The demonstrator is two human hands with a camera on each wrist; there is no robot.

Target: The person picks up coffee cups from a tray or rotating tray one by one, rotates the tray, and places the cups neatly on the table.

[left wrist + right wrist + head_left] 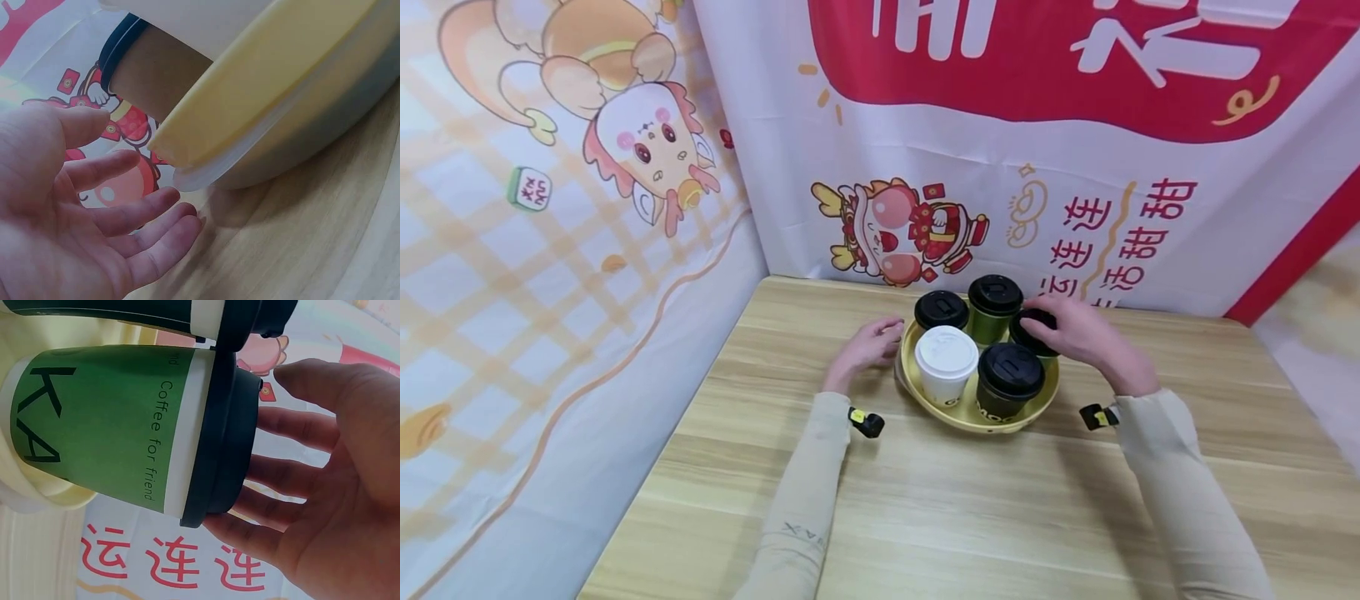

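Observation:
A round yellow tray (1051, 398) holds several lidded paper cups. My left hand (871, 345) is beside the tray's left rim, palm showing and fingers spread loosely in the left wrist view, holding nothing. My right hand (1088, 335) is at the black lid (226, 444) of the green coffee cup (106, 431) on the tray's right side. Its fingers reach behind the lid, while the thumb stands apart from it. A white-lidded cup (945, 371) and a dark cup (1009, 385) stand in front; a green cup (989, 325) and another black-lidded cup (940, 310) stand behind.
The tray rests on a wood-grain table (925, 508) near its back edge. A printed cloth (760, 150) hangs right behind the table, and another patterned cloth (587, 333) hangs along the left side.

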